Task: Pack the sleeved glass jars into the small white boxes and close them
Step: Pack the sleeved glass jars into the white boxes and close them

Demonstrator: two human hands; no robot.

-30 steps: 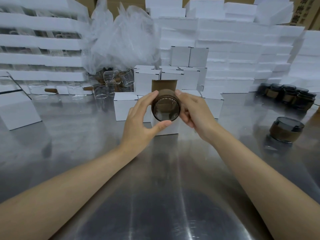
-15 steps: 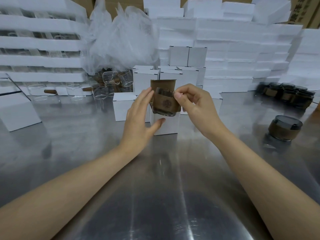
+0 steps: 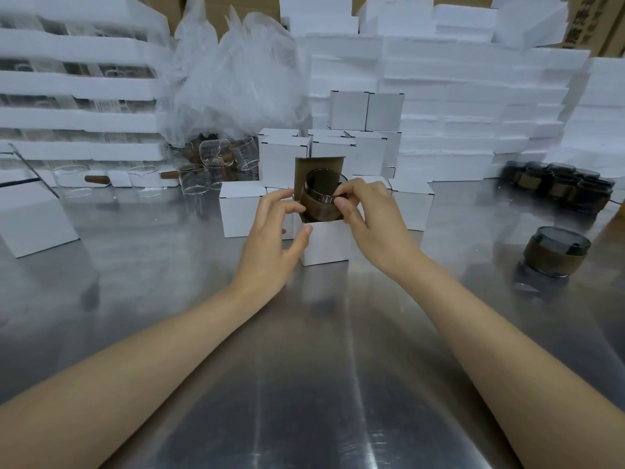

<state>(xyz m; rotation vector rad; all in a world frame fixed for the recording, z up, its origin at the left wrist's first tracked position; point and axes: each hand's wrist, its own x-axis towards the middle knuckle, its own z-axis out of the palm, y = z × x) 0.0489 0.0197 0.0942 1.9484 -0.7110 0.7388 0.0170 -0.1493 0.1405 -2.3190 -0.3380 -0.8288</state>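
A dark glass jar with a brown sleeve sits halfway down in an open small white box at the table's middle. The box's brown-lined lid flap stands upright behind the jar. My right hand pinches the jar's rim from the right. My left hand is at the box's left side, its fingertips touching the jar's sleeve and its thumb at the box's front corner. Another sleeved jar stands alone at the right.
Closed small white boxes cluster behind the open one. A group of sleeved jars stands far right. Clear glass beakers and a plastic bag lie at the back left. Foam trays are stacked along the back.
The jar was held up with its mouth facing me, then turned upright. It has now gone down into the open box, with both hands following it.
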